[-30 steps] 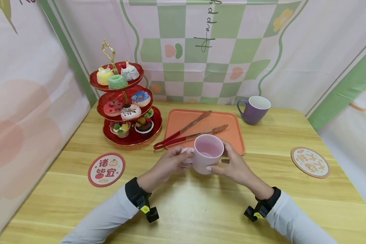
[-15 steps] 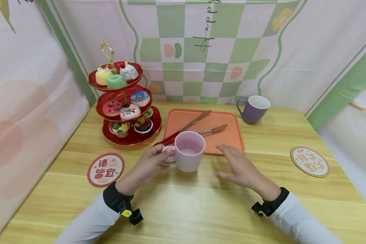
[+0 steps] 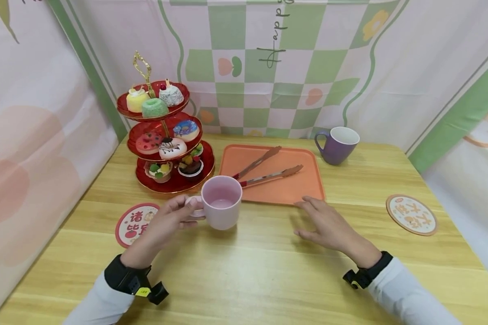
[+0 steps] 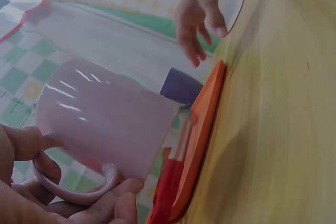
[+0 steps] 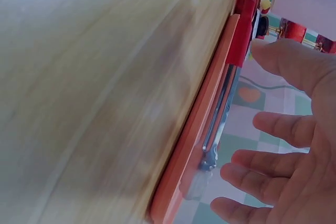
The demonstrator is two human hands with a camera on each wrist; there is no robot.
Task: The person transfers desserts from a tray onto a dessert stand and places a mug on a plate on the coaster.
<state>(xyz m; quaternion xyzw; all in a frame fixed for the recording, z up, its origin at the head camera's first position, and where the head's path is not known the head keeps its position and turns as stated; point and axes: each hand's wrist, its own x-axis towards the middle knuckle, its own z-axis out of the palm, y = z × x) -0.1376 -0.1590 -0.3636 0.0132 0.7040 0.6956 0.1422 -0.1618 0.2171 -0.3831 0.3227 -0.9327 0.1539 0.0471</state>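
Observation:
My left hand [image 3: 166, 223] grips a pink mug [image 3: 221, 203] by its handle, fingers curled through and under it in the left wrist view. The mug [image 4: 105, 114] is upright above the table in the head view, near the front left corner of an orange tray [image 3: 309, 180]. My right hand [image 3: 329, 225] holds nothing and hovers in front of the tray's right front corner. In the right wrist view its fingers [image 5: 257, 182] are spread and loosely bent. Red-handled tongs [image 3: 268, 177] lie on the tray, their handle end hidden behind the mug.
A three-tier red stand [image 3: 175, 185] with several small cakes is at the back left. Back right stands a purple mug [image 3: 336, 146]. A red-rimmed round coaster [image 3: 126, 225] lies partly behind my left hand; an orange-rimmed coaster [image 3: 411, 215] lies at the right.
The right hand has let go of the pink mug and moved right. The left hand has carried the mug leftward by its handle, and now overlaps the red-rimmed coaster in view.

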